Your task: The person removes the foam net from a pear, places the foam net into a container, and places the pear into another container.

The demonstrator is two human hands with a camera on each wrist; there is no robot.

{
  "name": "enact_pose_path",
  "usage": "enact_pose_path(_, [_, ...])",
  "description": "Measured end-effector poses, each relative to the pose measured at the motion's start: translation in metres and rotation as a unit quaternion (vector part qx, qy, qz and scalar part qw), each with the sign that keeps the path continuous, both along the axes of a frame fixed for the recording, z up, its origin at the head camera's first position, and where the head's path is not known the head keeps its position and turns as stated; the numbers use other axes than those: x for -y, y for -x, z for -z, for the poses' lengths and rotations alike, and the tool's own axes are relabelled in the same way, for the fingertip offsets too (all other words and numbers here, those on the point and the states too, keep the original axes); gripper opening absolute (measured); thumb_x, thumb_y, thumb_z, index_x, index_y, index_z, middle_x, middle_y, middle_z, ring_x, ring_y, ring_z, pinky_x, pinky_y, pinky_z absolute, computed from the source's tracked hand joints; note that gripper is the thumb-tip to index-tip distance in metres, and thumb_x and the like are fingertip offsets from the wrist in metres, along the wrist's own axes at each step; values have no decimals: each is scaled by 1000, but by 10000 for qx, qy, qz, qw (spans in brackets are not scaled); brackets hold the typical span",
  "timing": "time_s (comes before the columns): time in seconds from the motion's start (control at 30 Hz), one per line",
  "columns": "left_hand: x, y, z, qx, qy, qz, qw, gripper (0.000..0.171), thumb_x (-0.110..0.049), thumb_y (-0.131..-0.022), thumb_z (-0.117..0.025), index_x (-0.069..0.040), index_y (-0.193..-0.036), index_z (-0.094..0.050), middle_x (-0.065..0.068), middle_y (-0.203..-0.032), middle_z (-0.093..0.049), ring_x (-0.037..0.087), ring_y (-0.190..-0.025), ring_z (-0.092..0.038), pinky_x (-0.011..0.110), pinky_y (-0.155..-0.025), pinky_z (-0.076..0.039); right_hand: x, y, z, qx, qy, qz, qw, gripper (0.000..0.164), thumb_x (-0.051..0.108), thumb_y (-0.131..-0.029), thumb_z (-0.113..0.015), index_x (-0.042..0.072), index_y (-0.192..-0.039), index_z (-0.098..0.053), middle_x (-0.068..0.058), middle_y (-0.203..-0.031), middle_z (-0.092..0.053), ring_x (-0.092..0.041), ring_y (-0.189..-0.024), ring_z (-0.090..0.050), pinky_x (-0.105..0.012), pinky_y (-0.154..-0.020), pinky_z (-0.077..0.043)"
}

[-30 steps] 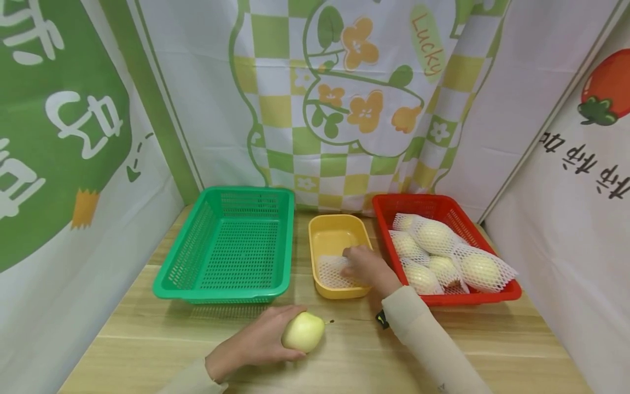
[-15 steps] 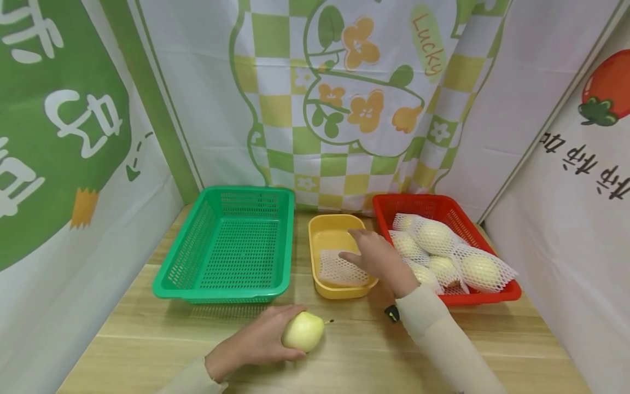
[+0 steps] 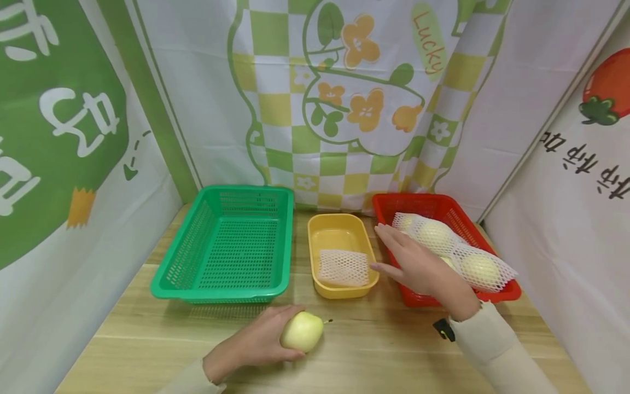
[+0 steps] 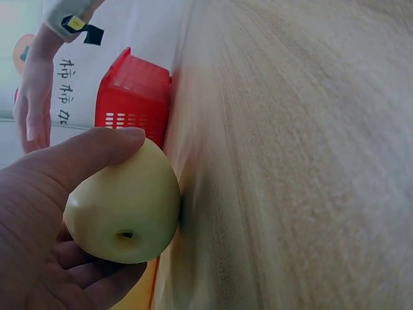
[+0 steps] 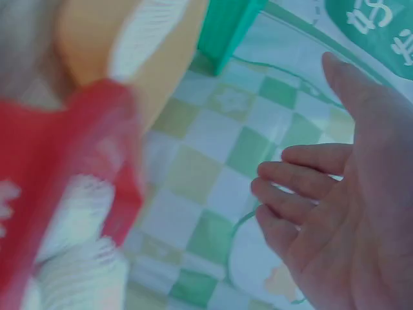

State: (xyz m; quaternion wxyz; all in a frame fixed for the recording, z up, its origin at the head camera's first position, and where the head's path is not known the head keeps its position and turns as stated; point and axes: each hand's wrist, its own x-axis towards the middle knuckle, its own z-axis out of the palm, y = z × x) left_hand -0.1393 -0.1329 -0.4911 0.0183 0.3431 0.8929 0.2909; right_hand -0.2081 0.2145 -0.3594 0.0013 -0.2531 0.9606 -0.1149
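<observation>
A pale yellow pear (image 3: 302, 331) with a short stem is low over the wooden table, gripped from its left side by my left hand (image 3: 261, 340). In the left wrist view, the thumb lies across the top of the pear (image 4: 126, 203) and the fingers curl under it. My right hand (image 3: 423, 268) hovers over the near left part of the red basket (image 3: 408, 295), fingers spread and palm bare in the right wrist view. Inside that basket lie several pears in white foam nets (image 3: 435, 236). An empty foam net (image 3: 343, 267) rests in the yellow tub (image 3: 339, 223).
A green basket (image 3: 283, 273) with nothing in it stands at the left. The wooden table (image 3: 374, 350) extends in front of the containers. Printed cloth walls (image 3: 344, 180) enclose the table at the back and both sides.
My right hand has left the foam net in the yellow tub and moved right, over the red basket. My left hand and the pear have stayed in place.
</observation>
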Motion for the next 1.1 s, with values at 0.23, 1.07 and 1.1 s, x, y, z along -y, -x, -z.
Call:
enact_pose_path(0.23, [1,1,1,5,0,15,10000,80,-36,-80,-92,5,-140,-59,17,-131,-73,28,-114,-73,36,-92,-63,-28,-9,39,-572,-174,-363,9976,91,54,-101,-65,9,-168,-25,-14,-174,-30,-36,-158,-35,-55,-124,-40])
enact_pose_path(1.07, [0,-4,-33,-322,-757,-154,9965,75,-34,-74,-96,-6,-136,-64,4,-121,-76,16,-104,-72,31,-85,-62,-41,-17,101,-1948,-620,-605,9770,89,56,-100,-65,-2,-161,-37,-21,-168,-40,-37,-154,-43,-51,-123,-42])
enact_pose_path(1.1, [1,-4,-38,-344,-851,-152,9957,75,-32,-75,-96,-6,-137,-63,5,-122,-75,17,-104,-72,31,-85,-63,-42,-17,101,-1928,-629,-596,9774,89,56,-100,-65,-2,-161,-37,-21,-168,-40,-37,-154,-42,-51,-123,-42])
